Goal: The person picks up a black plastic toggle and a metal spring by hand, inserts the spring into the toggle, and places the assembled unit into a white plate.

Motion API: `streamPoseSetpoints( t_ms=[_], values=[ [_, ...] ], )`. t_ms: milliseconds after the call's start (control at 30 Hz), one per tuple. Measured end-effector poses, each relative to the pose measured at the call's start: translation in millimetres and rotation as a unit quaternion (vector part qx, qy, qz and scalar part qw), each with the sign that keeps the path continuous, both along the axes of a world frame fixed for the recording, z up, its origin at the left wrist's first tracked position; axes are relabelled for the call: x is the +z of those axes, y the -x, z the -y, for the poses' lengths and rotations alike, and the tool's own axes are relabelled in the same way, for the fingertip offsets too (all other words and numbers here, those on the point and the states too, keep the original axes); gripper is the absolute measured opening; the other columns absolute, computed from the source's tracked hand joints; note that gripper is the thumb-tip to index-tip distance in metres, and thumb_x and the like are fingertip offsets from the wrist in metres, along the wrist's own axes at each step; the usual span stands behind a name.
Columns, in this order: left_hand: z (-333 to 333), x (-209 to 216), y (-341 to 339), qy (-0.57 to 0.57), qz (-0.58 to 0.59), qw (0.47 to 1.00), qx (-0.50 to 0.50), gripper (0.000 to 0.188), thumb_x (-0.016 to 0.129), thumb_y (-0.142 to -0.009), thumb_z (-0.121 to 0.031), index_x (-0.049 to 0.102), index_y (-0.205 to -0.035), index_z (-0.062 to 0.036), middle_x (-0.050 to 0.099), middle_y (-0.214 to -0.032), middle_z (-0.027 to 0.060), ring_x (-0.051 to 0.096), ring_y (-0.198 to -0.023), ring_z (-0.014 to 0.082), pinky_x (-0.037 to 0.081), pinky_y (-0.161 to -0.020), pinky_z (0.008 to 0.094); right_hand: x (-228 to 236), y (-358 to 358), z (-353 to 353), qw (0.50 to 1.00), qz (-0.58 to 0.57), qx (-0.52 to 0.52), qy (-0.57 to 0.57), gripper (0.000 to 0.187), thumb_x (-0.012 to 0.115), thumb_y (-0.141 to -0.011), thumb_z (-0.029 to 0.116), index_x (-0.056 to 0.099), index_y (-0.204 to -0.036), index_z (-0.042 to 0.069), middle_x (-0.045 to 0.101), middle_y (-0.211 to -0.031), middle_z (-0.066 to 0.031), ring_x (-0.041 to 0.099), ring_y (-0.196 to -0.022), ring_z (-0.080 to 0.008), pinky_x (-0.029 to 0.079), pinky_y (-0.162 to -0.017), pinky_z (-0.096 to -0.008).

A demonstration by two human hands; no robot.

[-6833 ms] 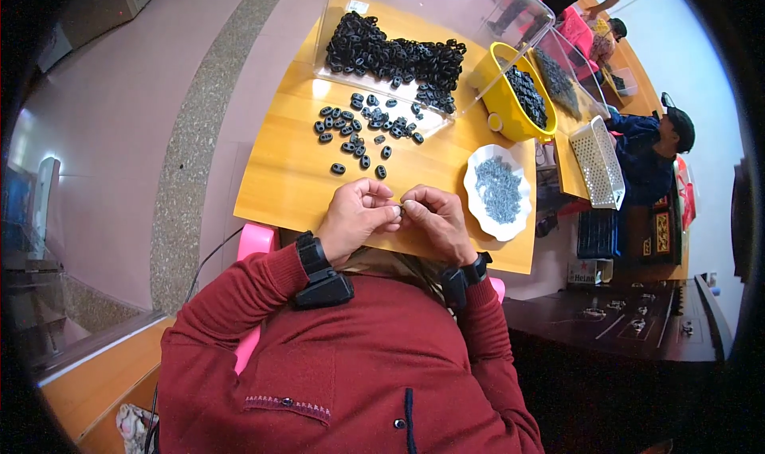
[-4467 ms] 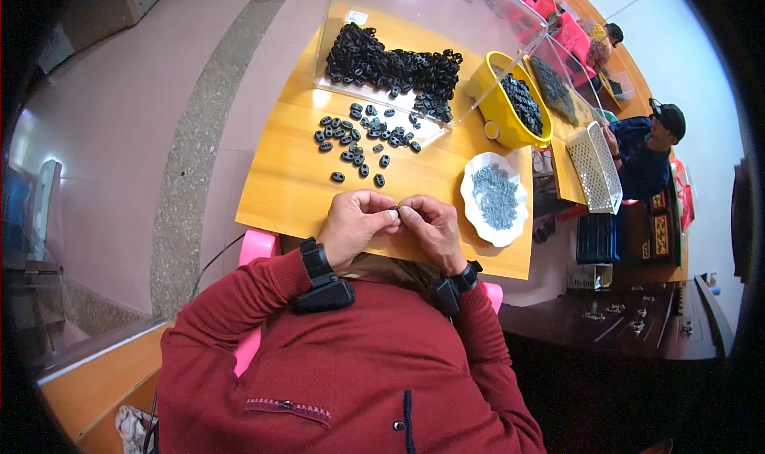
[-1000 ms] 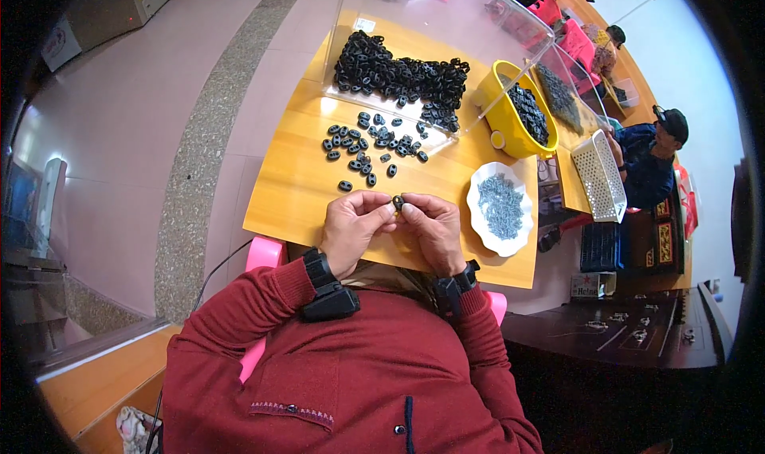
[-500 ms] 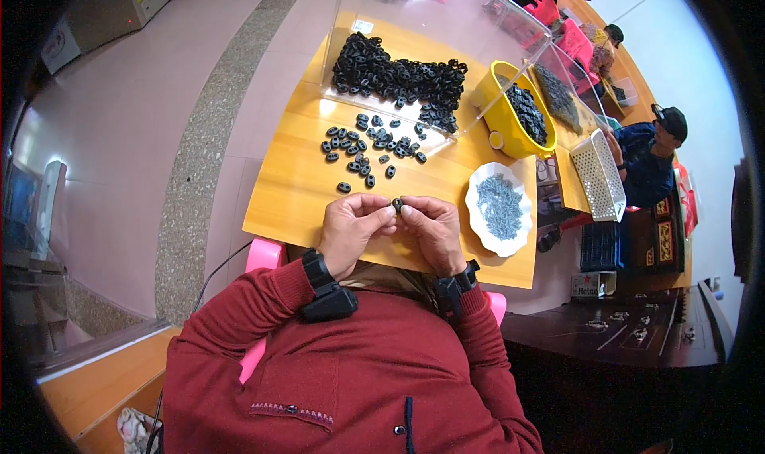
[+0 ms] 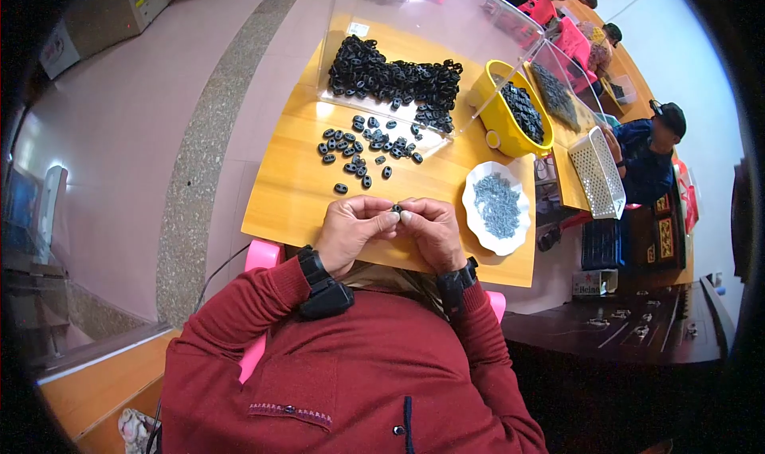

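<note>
Close together over the table's near part, my left hand (image 5: 348,232) and my right hand (image 5: 436,232) pinch one small black two-holed oval piece (image 5: 397,208) between thumbs and fingertips. Most of that piece is hidden by the fingers. Just beyond my hands lie several loose black oval pieces (image 5: 386,172) of the same look, each with two holes. Farther back, a large heap of them (image 5: 374,71) spills from a tipped clear plastic box (image 5: 446,31). Right of my right hand, a white scalloped dish (image 5: 472,215) holds many small grey-blue bits (image 5: 497,205), too small to make out.
A yellow tub (image 5: 488,115) with black pieces in it stands at the table's (image 5: 283,191) back right. Beyond are a white perforated basket (image 5: 599,175) and a co-worker (image 5: 649,155) in dark clothes at another table. A pink chair (image 5: 263,255) shows behind my left arm.
The small black piece has turned slightly between my fingertips, and less of it shows. Both hands stay in nearly the same place. The view has shifted slightly.
</note>
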State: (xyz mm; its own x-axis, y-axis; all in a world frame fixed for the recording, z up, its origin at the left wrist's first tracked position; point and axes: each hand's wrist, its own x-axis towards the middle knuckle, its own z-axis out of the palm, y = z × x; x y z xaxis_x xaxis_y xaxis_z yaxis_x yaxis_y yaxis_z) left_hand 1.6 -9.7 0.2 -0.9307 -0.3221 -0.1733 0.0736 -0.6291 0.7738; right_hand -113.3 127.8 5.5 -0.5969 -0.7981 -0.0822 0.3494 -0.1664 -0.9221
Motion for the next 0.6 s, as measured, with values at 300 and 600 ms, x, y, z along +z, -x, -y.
streamPoseSetpoints(
  t_ms=[300,600],
  values=[
    [0.0,1.1,3.1,0.059,0.006,0.998,-0.008,0.020,0.066,-0.087,-0.005,0.062,-0.103,0.0049,0.067,-0.088,0.0086,0.064,-0.074,0.0110,0.055,-0.068,0.0234,-0.4,1.8,-0.6,1.000,-0.008,0.019,0.014,0.011,0.062,-0.087,0.001,0.065,-0.096,-0.004,0.067,-0.091,-0.0092,0.063,-0.079,-0.0134,0.052,-0.076,-0.0269],
    [1.5,-0.8,5.6,0.050,-0.007,0.999,-0.015,0.022,0.064,-0.088,-0.007,0.059,-0.106,0.0053,0.067,-0.090,0.0088,0.064,-0.077,0.0113,0.054,-0.070,0.0228,4.8,-6.6,2.4,0.999,0.033,-0.014,-0.002,0.017,0.060,-0.089,0.005,0.062,-0.104,-0.004,0.067,-0.091,-0.0096,0.065,-0.077,-0.0147,0.055,-0.073,-0.0275]
  ],
)
